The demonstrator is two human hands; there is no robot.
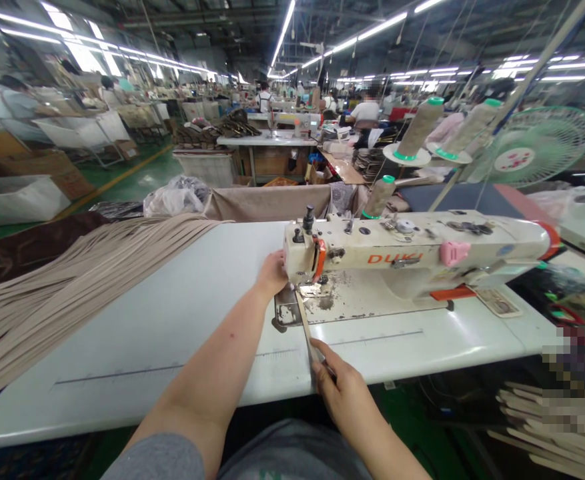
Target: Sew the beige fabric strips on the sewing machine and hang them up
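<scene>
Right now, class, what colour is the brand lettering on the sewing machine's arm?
Orange-red lettering on the cream sewing machine, head view.

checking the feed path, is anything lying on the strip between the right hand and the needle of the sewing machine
Nothing visible does. The strip runs bare from the right hand across the table to the sewing machine. The left hand sits beside the needle end, left of the strip, not across it.

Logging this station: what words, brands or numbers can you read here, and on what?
"DUKI": orange letters on the front of the sewing machine arm; the first letters are clear, the last less so.
Sticker on the machine's base at right: too small to read.
Round label at the fan centre: blurred.
Nothing else is readable.
</scene>
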